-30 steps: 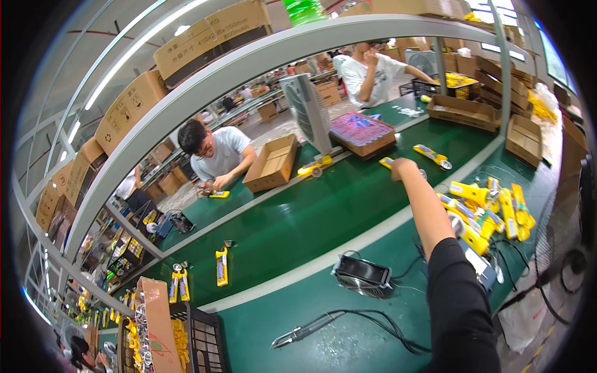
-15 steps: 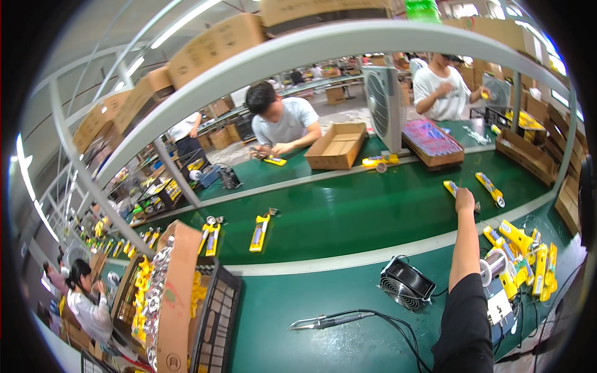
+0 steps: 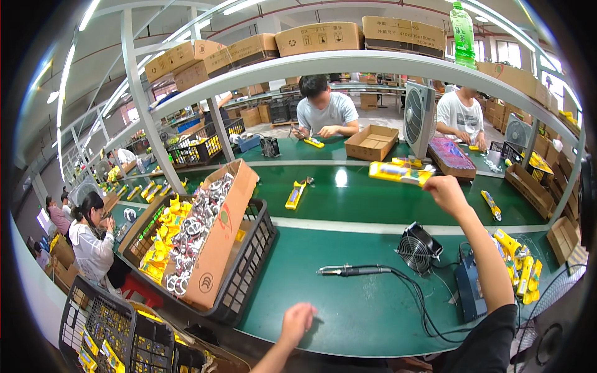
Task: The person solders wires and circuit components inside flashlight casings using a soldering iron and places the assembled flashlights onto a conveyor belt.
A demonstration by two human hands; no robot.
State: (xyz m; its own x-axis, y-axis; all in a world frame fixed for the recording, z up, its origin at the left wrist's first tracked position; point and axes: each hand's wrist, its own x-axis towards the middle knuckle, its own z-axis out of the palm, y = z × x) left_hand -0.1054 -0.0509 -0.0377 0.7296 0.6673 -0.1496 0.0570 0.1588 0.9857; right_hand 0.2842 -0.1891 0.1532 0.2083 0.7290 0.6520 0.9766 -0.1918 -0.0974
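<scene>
Our right hand [image 3: 445, 191] holds the yellow housing [image 3: 393, 172] by its right end over the far green belt [image 3: 367, 204]; a slack pinch could drop it. Our left hand's [image 3: 298, 321] grip we cannot tell.

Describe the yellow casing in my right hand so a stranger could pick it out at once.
Find the long green conveyor belt crossing the middle of the view. Toward its right half, your right hand grips one end of a slim yellow casing. Unlike the similar casings lying on the belt, this one is held up off it.
</scene>
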